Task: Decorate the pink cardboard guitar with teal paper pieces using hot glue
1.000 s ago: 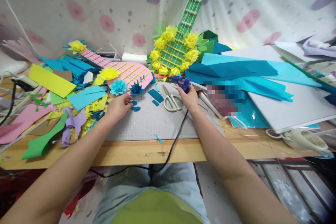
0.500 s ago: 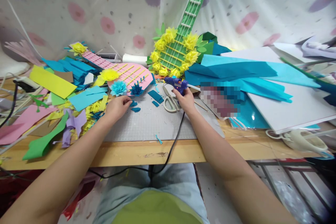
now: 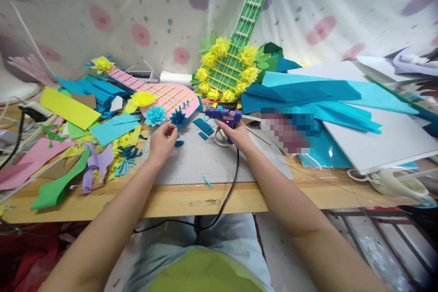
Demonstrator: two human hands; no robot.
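My right hand [image 3: 237, 134] is wrapped round a blue hot glue gun [image 3: 224, 115], whose nozzle points left above the grey cutting mat [image 3: 201, 164]. A black cord runs down from its handle. My left hand [image 3: 163, 143] is closed in a pinch on a small dark blue paper petal [image 3: 177, 130], mostly hidden by the fingers. Another dark blue petal [image 3: 179, 143] lies on the mat beside those fingertips. Just beyond is a pink paper guitar [image 3: 183, 96] bearing a dark blue paper flower [image 3: 178, 117], a light blue flower [image 3: 155, 115] and a yellow flower [image 3: 143, 97].
Scissors [image 3: 221, 139] lie partly under the glue gun. Dark blue strips [image 3: 202, 126] rest on the mat. A green paper guitar [image 3: 226, 73] with yellow flowers stands behind. Paper scraps [image 3: 128, 141] cover the left side; blue sheets [image 3: 308, 93] and white boards [image 3: 386, 132] fill the right.
My left hand has shifted right and slightly up, and one of the loose petals no longer shows on the mat. The glue gun has moved left and a little down, its nozzle now more level.
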